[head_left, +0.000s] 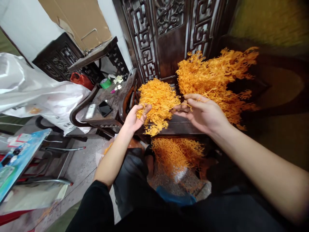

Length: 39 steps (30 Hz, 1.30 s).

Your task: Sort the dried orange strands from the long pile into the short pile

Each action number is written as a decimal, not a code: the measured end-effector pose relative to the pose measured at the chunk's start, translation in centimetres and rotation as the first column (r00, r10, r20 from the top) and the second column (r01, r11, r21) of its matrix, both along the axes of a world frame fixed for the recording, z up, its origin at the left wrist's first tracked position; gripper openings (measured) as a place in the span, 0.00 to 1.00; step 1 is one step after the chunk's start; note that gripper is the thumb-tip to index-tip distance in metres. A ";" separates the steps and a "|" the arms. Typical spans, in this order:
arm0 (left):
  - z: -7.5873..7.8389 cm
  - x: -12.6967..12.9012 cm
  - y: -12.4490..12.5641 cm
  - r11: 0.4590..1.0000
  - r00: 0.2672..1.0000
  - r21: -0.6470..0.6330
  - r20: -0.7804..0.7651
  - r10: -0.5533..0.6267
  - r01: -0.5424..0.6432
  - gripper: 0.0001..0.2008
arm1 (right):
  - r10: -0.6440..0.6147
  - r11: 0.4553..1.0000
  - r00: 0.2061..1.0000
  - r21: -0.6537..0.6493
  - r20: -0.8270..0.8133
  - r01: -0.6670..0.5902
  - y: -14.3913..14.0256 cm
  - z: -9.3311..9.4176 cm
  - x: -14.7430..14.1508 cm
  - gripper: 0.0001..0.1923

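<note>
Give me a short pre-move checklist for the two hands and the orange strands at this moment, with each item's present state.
1. Left hand has a grip on the smaller orange clump: ok, fingers curl into its left edge.
2. Right hand pinches strands: ok, thin strands run between its fingertips and the clump.
3. Larger orange bunch is apart from the smaller clump: cannot tell, it lies behind the right hand.
4. Loose strands lie below the dark wooden seat: ok, a pile shows there.
5. Phone on the side table is away from the hands: ok.
</note>
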<state>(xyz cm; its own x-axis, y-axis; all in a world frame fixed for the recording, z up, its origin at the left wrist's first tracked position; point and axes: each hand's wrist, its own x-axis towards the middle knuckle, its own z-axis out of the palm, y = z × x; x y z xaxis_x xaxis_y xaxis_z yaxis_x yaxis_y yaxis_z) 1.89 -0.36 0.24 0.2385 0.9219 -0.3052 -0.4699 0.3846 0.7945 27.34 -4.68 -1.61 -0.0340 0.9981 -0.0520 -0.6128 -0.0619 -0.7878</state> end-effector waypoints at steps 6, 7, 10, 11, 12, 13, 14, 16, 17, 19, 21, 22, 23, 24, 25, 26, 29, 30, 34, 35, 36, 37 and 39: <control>0.1 -0.2 0.2 0.984 0.980 -0.001 0.085 -0.179 0.180 0.09 | 0.012 0.989 0.991 0.142 0.133 -0.031 -0.7 0.5 0.0 0.12; 0.3 -0.3 0.2 0.980 0.977 -0.011 0.087 -0.197 0.199 0.07 | 0.019 0.984 0.984 0.169 0.176 -0.049 -0.9 0.6 0.0 0.12; 0.6 -0.2 -0.1 0.967 0.966 -0.021 0.044 -0.253 0.254 0.07 | 0.042 0.974 0.956 0.201 0.290 -0.104 -1.2 0.6 0.1 0.13; 0.6 0.0 -0.2 0.963 0.963 -0.010 -0.001 -0.269 0.269 0.12 | 0.052 0.972 0.949 0.203 0.311 -0.119 -1.2 0.5 0.1 0.13; 0.5 0.2 -0.3 0.961 0.958 0.005 -0.071 -0.277 0.278 0.18 | 0.060 0.970 0.945 0.203 0.322 -0.131 -1.3 0.4 0.2 0.13; 0.4 0.5 -0.5 0.959 0.948 0.022 -0.161 -0.276 0.283 0.24 | 0.067 0.969 0.942 0.205 0.329 -0.140 -1.3 0.3 0.3 0.13; 0.2 0.8 -0.7 0.958 0.928 0.045 -0.264 -0.262 0.283 0.27 | 0.073 0.967 0.939 0.208 0.337 -0.150 -1.4 0.2 0.4 0.13; -0.3 1.5 -1.2 0.954 0.864 0.118 -0.465 -0.193 0.277 0.28 | 0.097 0.957 0.930 0.224 0.355 -0.186 -1.6 0.2 0.6 0.12; -0.5 1.8 -1.5 0.946 0.828 0.158 -0.539 -0.157 0.283 0.27 | 0.112 0.949 0.926 0.237 0.361 -0.207 -1.7 0.1 0.6 0.11; -1.0 2.3 -2.0 0.920 0.777 0.212 -0.614 -0.137 0.330 0.28 | 0.143 0.930 0.919 0.266 0.369 -0.252 -2.0 0.2 0.7 0.11; -1.2 2.8 -2.4 0.887 0.764 0.229 -0.617 -0.187 0.402 0.31 | 0.180 0.917 0.907 0.268 0.381 -0.294 -2.3 0.3 0.7 0.13; -1.2 3.0 -2.7 0.873 0.766 0.230 -0.604 -0.218 0.430 0.31 | 0.201 0.915 0.899 0.254 0.389 -0.314 -2.4 0.4 0.6 0.14; -1.2 3.3 -2.8 0.864 0.770 0.236 -0.593 -0.234 0.444 0.30 | 0.225 0.913 0.890 0.232 0.396 -0.334 -2.5 0.4 0.5 0.14; -1.2 3.5 -3.0 0.861 0.774 0.250 -0.591 -0.227 0.444 0.28 | 0.240 0.915 0.882 0.209 0.405 -0.344 -2.5 0.4 0.3 0.15; -1.1 3.8 -3.2 0.859 0.775 0.274 -0.600 -0.198 0.431 0.25 | 0.233 0.922 0.875 0.190 0.424 -0.338 -2.5 0.5 0.2 0.14; -1.0 4.0 -3.4 0.855 0.770 0.310 -0.620 -0.150 0.417 0.23 | 0.194 0.934 0.863 0.182 0.466 -0.308 -2.4 0.5 0.0 0.13; -0.9 4.6 -3.8 0.797 0.725 0.452 -0.688 0.027 0.399 0.19 | -0.074 0.964 0.735 0.238 0.674 -0.121 -1.9 0.2 -0.6 0.13; -1.0 4.8 -3.9 0.775 0.713 0.486 -0.698 0.065 0.404 0.19 | -0.155 0.960 0.674 0.272 0.722 -0.071 -1.8 0.0 -0.8 0.15; -1.5 5.0 -4.3 0.723 0.661 0.494 -0.747 0.070 0.482 0.20 | -0.215 0.952 0.674 0.304 0.707 -0.016 -1.6 -0.8 -1.6 0.18; -1.5 4.9 -4.4 0.704 0.628 0.483 -0.776 0.067 0.521 0.21 | -0.204 0.956 0.700 0.295 0.684 -0.009 -1.7 -0.9 -1.8 0.17; -1.4 4.7 -4.3 0.684 0.591 0.473 -0.803 0.075 0.556 0.21 | -0.198 0.958 0.716 0.285 0.669 -0.002 -1.8 -0.9 -2.0 0.16; -1.2 4.5 -4.2 0.669 0.559 0.469 -0.823 0.096 0.577 0.20 | -0.195 0.960 0.719 0.279 0.667 0.002 -1.9 -0.9 -2.1 0.15; -0.5 3.7 -3.9 0.666 0.535 0.490 -0.830 0.158 0.563 0.19 | -0.193 0.962 0.700 0.274 0.687 -0.003 -2.1 -0.7 -2.2 0.12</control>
<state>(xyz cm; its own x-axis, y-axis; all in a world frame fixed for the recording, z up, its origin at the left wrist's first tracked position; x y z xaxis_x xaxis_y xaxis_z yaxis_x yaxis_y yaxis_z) 5.60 -4.21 -0.31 0.4543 0.8741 0.1722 0.4660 -0.3979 0.7903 25.17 -6.78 -2.28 0.0101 0.9766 0.2150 0.1333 0.2118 -0.9682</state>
